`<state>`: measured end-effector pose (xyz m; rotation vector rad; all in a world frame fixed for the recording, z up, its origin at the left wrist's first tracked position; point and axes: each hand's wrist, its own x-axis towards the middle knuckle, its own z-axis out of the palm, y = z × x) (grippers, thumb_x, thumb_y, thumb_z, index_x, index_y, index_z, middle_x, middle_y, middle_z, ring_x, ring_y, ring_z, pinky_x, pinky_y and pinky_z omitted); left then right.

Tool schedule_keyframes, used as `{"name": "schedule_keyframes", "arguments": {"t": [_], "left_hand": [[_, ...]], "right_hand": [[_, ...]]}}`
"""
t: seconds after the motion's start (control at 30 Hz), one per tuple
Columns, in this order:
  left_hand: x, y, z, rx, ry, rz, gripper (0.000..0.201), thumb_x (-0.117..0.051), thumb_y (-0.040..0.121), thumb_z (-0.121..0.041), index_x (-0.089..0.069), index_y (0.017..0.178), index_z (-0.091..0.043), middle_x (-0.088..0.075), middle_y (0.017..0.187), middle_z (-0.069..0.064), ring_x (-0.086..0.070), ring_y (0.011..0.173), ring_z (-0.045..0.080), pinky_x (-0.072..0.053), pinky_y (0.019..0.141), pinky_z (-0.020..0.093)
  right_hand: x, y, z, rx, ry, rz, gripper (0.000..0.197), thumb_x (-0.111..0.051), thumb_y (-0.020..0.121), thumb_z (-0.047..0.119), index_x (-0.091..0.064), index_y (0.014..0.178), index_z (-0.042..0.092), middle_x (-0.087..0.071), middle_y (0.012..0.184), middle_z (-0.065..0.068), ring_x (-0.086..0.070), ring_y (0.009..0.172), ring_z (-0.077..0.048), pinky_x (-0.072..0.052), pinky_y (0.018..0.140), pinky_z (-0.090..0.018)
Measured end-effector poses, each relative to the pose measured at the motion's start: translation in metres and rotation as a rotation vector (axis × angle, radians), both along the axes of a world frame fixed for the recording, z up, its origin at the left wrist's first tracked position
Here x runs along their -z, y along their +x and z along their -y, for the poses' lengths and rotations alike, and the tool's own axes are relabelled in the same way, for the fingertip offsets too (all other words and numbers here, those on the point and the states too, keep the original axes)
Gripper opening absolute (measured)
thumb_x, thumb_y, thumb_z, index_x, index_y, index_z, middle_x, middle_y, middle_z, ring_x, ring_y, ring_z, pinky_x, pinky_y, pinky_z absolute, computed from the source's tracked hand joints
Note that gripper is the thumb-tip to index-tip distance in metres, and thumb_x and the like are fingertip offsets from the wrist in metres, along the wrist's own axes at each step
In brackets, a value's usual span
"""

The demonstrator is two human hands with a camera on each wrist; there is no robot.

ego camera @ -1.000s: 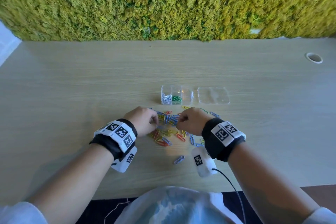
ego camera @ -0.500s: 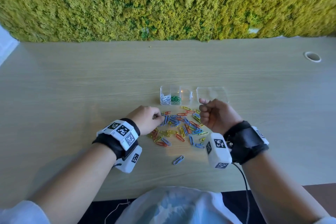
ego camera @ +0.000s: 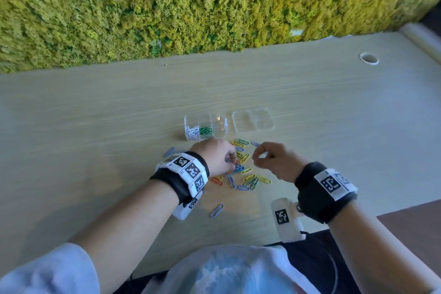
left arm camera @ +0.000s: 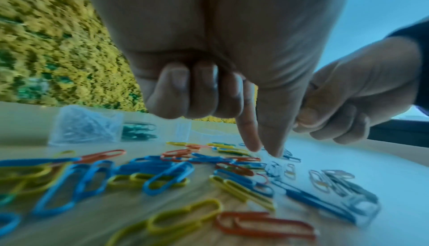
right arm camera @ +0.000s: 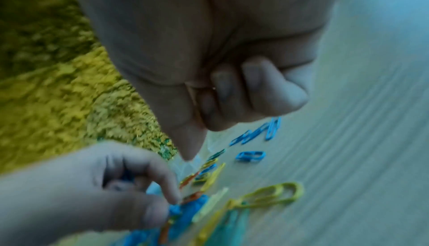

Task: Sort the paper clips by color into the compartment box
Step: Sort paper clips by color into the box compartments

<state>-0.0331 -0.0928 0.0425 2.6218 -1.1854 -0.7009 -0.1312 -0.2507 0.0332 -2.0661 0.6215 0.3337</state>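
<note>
left hand (ego camera: 216, 156) over clip pile (ego camera: 243, 172) | compartment box (ego camera: 205, 127) just beyond

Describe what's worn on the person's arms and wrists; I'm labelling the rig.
Both forearms are bare. Each wrist has a black band with white blocks printed with black square codes, and a white coded camera box beneath. A thin dark cable leaves the right box. Pale sleeves sit near the elbows.
</note>
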Motion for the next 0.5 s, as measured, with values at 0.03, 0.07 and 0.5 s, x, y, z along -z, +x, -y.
{"name": "schedule_keyframes", "arguments": {"t": [0.03, 0.07, 0.5], "left_hand": [[0.001, -0.003, 0.003, 0.017, 0.018, 0.003, 0.015, -0.063, 0.082, -0.039, -0.067, 0.092, -0.028, -0.059, 0.087, -0.009, -0.058, 0.079, 0.015, -0.044, 0.067, 0.025], [0.001, -0.007, 0.006, 0.035, 0.043, 0.014, 0.017, -0.063, 0.082, -0.04, -0.068, 0.091, -0.028, -0.064, 0.092, -0.009, -0.061, 0.083, 0.016, -0.046, 0.068, 0.026], [0.007, -0.014, 0.005, -0.041, 0.05, 0.035, 0.009, -0.058, 0.08, -0.029, -0.066, 0.078, -0.029, -0.067, 0.1, -0.005, -0.062, 0.085, 0.018, -0.041, 0.064, 0.024]], "right_hand": [[-0.001, -0.004, -0.001, -0.081, -0.12, 0.0, 0.012, -0.065, 0.085, 0.014, -0.064, 0.078, 0.023, -0.04, 0.058, 0.007, -0.036, 0.048, -0.006, -0.027, 0.04, -0.01], [-0.004, -0.008, -0.003, -0.156, -0.205, -0.012, 0.006, -0.067, 0.083, 0.017, -0.07, 0.083, 0.022, -0.041, 0.058, 0.01, -0.038, 0.051, -0.004, -0.029, 0.044, -0.01], [-0.009, -0.014, -0.026, -0.512, -0.64, -0.207, 0.018, -0.053, 0.085, 0.031, -0.068, 0.094, 0.028, -0.066, 0.104, 0.0, -0.063, 0.095, -0.021, -0.051, 0.074, -0.029]]}}
